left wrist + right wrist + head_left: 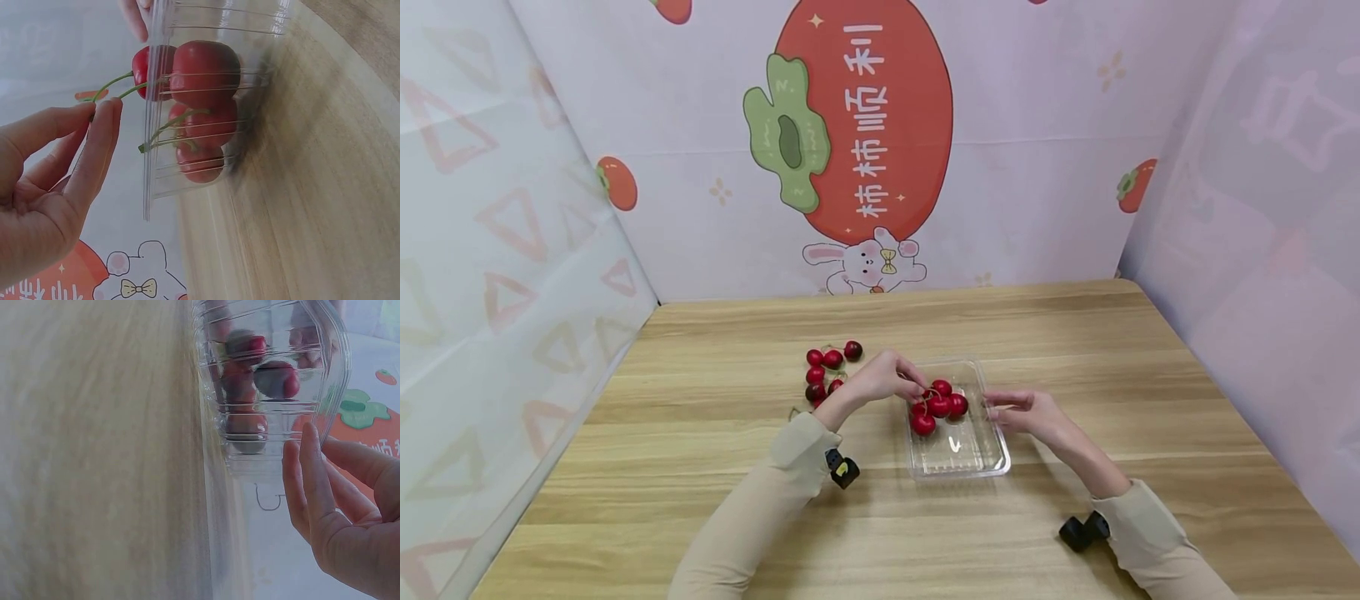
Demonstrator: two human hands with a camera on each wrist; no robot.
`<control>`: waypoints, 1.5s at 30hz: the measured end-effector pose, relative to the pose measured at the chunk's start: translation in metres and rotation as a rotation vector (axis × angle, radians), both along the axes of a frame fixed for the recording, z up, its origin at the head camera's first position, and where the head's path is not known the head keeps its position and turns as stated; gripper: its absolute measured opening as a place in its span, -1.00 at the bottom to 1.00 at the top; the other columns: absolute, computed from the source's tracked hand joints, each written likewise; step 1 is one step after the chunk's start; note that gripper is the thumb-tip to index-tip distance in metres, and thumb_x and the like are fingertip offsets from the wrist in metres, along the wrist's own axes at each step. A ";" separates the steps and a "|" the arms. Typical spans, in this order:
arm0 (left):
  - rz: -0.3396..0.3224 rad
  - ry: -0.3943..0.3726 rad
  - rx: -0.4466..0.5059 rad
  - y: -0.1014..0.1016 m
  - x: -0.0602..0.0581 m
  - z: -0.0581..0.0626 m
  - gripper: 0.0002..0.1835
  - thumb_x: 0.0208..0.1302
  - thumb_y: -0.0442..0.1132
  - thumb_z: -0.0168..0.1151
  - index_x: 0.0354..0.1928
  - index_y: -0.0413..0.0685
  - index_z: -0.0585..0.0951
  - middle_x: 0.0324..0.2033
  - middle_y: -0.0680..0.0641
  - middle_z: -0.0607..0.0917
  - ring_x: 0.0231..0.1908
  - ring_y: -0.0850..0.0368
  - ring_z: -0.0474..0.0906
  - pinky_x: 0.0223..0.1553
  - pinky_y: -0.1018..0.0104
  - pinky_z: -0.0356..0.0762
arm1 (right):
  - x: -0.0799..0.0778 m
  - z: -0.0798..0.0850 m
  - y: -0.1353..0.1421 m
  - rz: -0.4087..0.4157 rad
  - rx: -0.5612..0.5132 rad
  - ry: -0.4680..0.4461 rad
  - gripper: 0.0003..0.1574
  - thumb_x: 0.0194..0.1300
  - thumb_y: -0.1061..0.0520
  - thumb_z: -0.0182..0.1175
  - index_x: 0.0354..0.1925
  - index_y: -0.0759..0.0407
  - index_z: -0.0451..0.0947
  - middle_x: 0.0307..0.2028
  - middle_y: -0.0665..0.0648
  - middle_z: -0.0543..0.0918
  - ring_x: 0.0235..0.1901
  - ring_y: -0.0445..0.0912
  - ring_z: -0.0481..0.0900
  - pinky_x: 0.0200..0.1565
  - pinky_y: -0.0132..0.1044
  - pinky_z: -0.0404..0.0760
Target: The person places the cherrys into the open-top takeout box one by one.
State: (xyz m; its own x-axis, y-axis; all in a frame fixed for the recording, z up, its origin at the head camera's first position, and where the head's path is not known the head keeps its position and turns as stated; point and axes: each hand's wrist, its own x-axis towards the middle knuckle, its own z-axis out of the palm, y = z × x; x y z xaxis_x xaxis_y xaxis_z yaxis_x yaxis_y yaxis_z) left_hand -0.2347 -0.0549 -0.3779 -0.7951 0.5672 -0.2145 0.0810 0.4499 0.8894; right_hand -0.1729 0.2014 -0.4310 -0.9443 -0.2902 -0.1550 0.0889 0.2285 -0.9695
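My left hand [883, 379] is over the left rim of a clear plastic container [951, 463]. In the left wrist view, its thumb and fingers pinch the green stem of a red cherry [143, 70], which hangs at the container's rim. Several other cherries [205, 74] with stems lie inside, grouped toward the far left part in the head view. On the opposite side, my right hand [1030, 414] holds the container's right rim between thumb and fingers, as the right wrist view shows [340, 506].
Left of the container, a loose group of several cherries [832, 359] lies on the wooden table [647, 467], partly hidden behind my left wrist. Black wrist cameras hang below both sleeves. Patterned cloth walls [1030, 208] enclose the table's back and sides.
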 end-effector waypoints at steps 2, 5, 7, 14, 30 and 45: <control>-0.001 0.013 -0.004 0.000 0.000 -0.001 -0.87 0.10 -0.48 0.13 -0.32 -0.41 0.60 -0.34 -0.22 0.66 -0.47 0.10 0.62 -0.29 0.24 0.56 | -0.001 0.000 0.000 -0.002 -0.001 0.000 -0.38 0.10 0.16 0.20 0.08 0.46 0.33 -0.01 0.39 0.47 -0.13 0.08 0.54 -0.14 -0.27 0.53; -0.001 0.028 -0.004 -0.001 -0.001 -0.002 -0.87 0.09 -0.49 0.14 -0.32 -0.42 0.60 -0.34 -0.24 0.65 -0.46 0.08 0.62 -0.30 0.26 0.57 | -0.001 0.000 -0.001 -0.003 -0.010 0.005 -0.38 0.10 0.16 0.21 0.07 0.47 0.32 -0.01 0.40 0.46 -0.13 0.09 0.54 -0.15 -0.28 0.53; 0.000 0.039 -0.005 -0.001 -0.002 -0.003 -0.87 0.09 -0.49 0.14 -0.32 -0.43 0.60 -0.34 -0.25 0.65 -0.44 0.05 0.62 -0.30 0.26 0.57 | -0.001 0.000 -0.001 0.002 -0.014 0.009 -0.39 0.11 0.18 0.20 0.08 0.49 0.31 0.00 0.42 0.45 -0.12 0.11 0.54 -0.15 -0.28 0.53; 0.000 0.075 -0.037 0.000 -0.001 -0.002 -0.88 0.06 -0.48 0.17 -0.33 -0.42 0.60 -0.37 -0.23 0.66 -0.46 0.07 0.62 -0.29 0.23 0.56 | -0.001 0.000 -0.001 0.008 -0.019 0.007 -0.39 0.11 0.19 0.19 0.08 0.49 0.31 0.01 0.43 0.43 -0.11 0.12 0.53 -0.14 -0.29 0.53; 0.027 0.081 -0.080 0.004 -0.003 -0.009 -0.90 0.04 -0.47 0.20 -0.37 -0.37 0.63 -0.41 -0.20 0.67 -0.46 0.05 0.62 -0.33 0.25 0.57 | 0.001 0.001 -0.001 0.014 -0.011 0.010 -0.40 0.12 0.18 0.19 0.08 0.47 0.32 0.02 0.40 0.43 -0.09 0.10 0.52 -0.13 -0.29 0.53; 0.025 0.100 -0.008 -0.010 -0.003 -0.005 -0.81 0.12 -0.44 0.12 -0.21 -0.38 0.57 -0.28 -0.27 0.63 -0.35 -0.06 0.60 -0.27 0.23 0.56 | 0.001 0.002 0.000 0.013 -0.003 0.001 -0.38 0.11 0.16 0.20 0.09 0.45 0.31 0.06 0.40 0.41 -0.09 0.05 0.52 -0.12 -0.29 0.51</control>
